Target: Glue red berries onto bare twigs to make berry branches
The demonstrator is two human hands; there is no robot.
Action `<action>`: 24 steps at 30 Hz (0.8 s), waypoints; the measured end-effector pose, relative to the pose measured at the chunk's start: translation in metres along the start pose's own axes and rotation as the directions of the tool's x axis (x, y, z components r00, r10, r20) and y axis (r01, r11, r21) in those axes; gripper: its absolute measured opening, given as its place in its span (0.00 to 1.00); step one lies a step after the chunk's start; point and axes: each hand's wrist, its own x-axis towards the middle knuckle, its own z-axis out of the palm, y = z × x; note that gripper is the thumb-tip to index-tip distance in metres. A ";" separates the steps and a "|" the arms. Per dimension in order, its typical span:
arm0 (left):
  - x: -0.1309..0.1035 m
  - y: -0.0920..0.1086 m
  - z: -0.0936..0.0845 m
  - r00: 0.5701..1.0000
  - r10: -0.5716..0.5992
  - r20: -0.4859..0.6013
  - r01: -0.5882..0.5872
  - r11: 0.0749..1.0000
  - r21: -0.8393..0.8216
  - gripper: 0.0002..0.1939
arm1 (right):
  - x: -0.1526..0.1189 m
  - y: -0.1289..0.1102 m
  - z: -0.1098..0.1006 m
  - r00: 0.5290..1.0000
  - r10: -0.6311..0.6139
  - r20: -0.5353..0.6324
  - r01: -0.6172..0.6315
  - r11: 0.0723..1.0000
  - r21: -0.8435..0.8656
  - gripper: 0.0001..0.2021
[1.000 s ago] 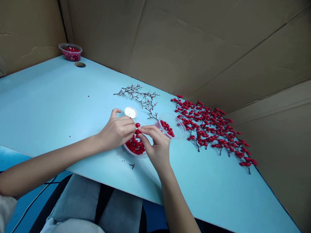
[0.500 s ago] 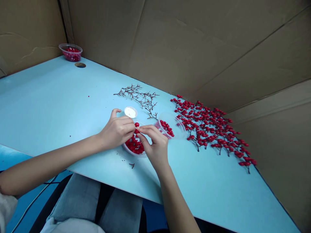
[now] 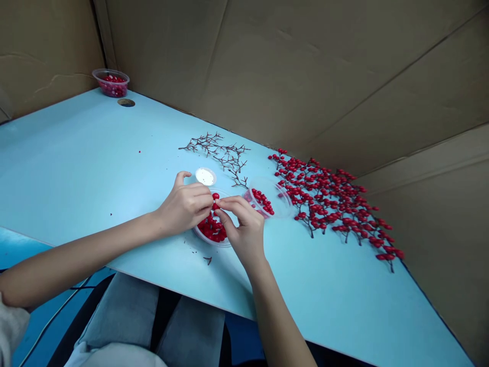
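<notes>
Over a clear plastic tub point(image 3: 196, 235) of loose red artificial berries point(image 3: 211, 228), my two hands meet fingertip to fingertip. My left hand point(image 3: 189, 205) is closed in a pinch at a couple of red berries point(image 3: 216, 196), with one finger raised away from the rest. From the other side, my right hand point(image 3: 244, 224) pinches at the same berries between thumb and fingers. Whatever stem joins them is hidden by the fingertips. A small round white-bottomed dish point(image 3: 205, 176) sits just beyond my left hand.
Bare brown twigs point(image 3: 221, 153) lie behind the tub. A tilted clear tub point(image 3: 263, 203) holding berries is at right, beside a wide spread of berry-laden branches point(image 3: 328, 196). Another berry tub point(image 3: 111, 84) stands in the far corner near a table hole point(image 3: 126, 103). Cardboard walls point(image 3: 267, 71) border the table.
</notes>
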 end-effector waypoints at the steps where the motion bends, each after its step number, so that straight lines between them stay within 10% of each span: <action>1: 0.000 0.000 0.000 1.000 -0.007 0.000 0.007 1.000 -0.002 0.11 | 0.000 0.000 0.000 1.000 0.003 0.000 -0.003 1.000 0.001 0.05; 24: -0.001 0.004 -0.002 0.996 -0.038 -0.085 0.038 0.999 -0.006 0.07 | -0.001 0.002 -0.006 0.974 0.221 0.050 -0.226 0.930 0.291 0.05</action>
